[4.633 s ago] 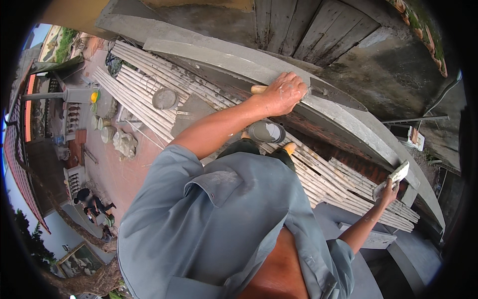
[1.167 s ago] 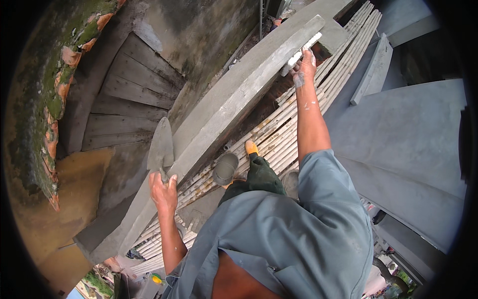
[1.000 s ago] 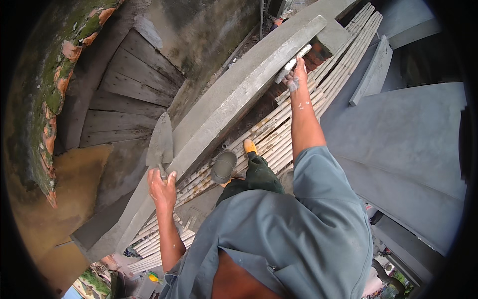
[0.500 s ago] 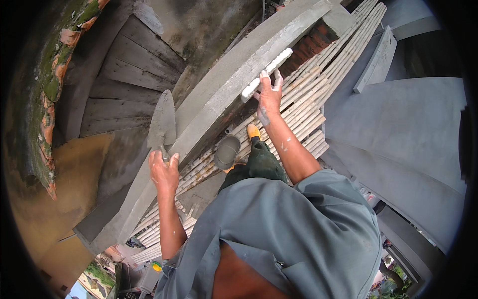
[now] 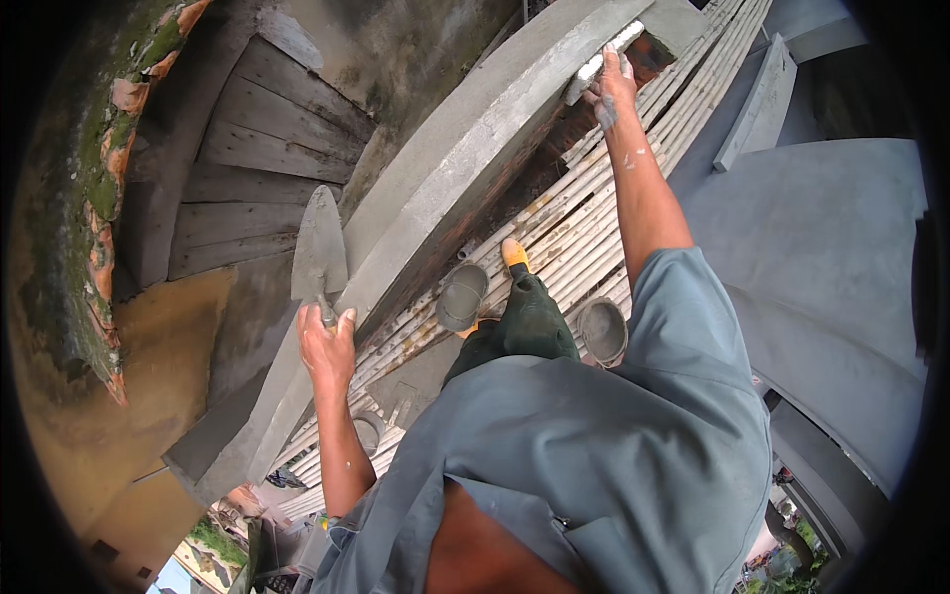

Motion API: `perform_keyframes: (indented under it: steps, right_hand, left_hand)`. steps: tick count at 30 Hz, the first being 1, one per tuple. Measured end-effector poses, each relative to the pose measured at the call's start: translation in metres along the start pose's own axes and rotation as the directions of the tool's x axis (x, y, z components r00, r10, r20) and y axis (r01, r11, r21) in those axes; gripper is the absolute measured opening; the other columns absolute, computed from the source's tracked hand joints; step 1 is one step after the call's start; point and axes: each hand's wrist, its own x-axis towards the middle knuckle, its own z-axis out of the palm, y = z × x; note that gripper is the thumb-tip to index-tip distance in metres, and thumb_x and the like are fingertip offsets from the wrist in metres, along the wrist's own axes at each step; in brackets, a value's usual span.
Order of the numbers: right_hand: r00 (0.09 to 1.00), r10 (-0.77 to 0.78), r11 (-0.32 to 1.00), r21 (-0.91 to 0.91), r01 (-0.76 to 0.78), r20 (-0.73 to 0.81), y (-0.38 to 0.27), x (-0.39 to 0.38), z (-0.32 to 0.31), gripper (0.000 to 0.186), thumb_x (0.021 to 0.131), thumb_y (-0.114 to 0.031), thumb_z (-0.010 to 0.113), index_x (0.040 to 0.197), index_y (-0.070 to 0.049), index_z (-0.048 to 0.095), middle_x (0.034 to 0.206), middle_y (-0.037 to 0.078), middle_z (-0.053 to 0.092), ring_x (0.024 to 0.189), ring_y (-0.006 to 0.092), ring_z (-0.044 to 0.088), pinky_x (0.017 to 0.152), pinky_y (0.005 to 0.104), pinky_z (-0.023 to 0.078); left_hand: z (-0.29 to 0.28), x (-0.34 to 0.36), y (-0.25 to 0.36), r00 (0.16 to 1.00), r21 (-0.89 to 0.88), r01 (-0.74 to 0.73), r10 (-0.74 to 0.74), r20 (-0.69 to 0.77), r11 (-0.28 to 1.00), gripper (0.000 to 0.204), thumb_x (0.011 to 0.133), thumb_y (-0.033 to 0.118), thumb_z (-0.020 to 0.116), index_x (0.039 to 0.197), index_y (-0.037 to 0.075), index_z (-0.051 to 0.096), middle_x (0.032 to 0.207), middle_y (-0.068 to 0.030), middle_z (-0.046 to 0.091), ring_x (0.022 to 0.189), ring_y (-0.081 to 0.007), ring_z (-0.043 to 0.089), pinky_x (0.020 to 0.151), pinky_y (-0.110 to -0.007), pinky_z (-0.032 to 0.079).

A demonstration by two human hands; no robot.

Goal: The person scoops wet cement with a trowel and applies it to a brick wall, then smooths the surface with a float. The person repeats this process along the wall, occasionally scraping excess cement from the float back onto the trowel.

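"Grey cement coats the long curved ledge. Where do the hands stand along it?"

"Well apart. The left hand is at the far edge toward the left end, fingers closed round the handle of a trowel, its blade pointing away across that edge. The right hand is at the near edge by the right end, gripping a white float beside some exposed brick."

"Does the blade or the float touch the cement?"

"That cannot be told for either one."

"And the room around them?"

"A long run of ledge separates the two tools. Below the near edge is a dark gap, then pale poles underfoot."

"What about containers?"

"One bucket stands between the near edge and the yellow boots; another bucket is to the person's right. Both look grey inside, but what they contain is unclear."

"What differs from half a second ago?"

"The float is farther along the near edge toward the right end, and the right arm is straighter. The trowel keeps its place, and the right-hand bucket now shows."
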Motion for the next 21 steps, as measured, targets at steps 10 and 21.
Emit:
perform_keyframes:
  steps: [10,21]
  right_hand:
    - [0.997,0.036,0.999,-0.037,-0.034,0.066,0.049,-0.194,0.033,0.09,0.098,-0.037,0.076,0.162,-0.003,0.023,0.132,0.023,0.059,0.115,0.0245,0.062,0.101,0.0379,0.049]
    - [0.971,0.172,0.985,-0.051,-0.165,0.169,0.056,-0.21,0.03,0.098,0.092,-0.055,0.078,0.156,-0.001,0.026,0.135,0.019,0.052,0.111,0.0296,0.063,0.086,0.0477,0.056]
  left_hand:
    - [-0.005,0.002,0.009,0.999,-0.027,0.034,-0.033,0.028,0.999,0.042,0.085,0.017,0.081,0.113,-0.008,0.062,0.114,-0.0246,0.062,0.11,-0.0468,0.06,0.096,-0.049,0.048]
    - [-0.004,0.002,0.001,1.0,-0.006,0.013,-0.013,0.008,1.0,0.047,0.085,0.025,0.081,0.113,-0.01,0.065,0.119,-0.0253,0.064,0.115,-0.0464,0.061,0.097,-0.049,0.05]
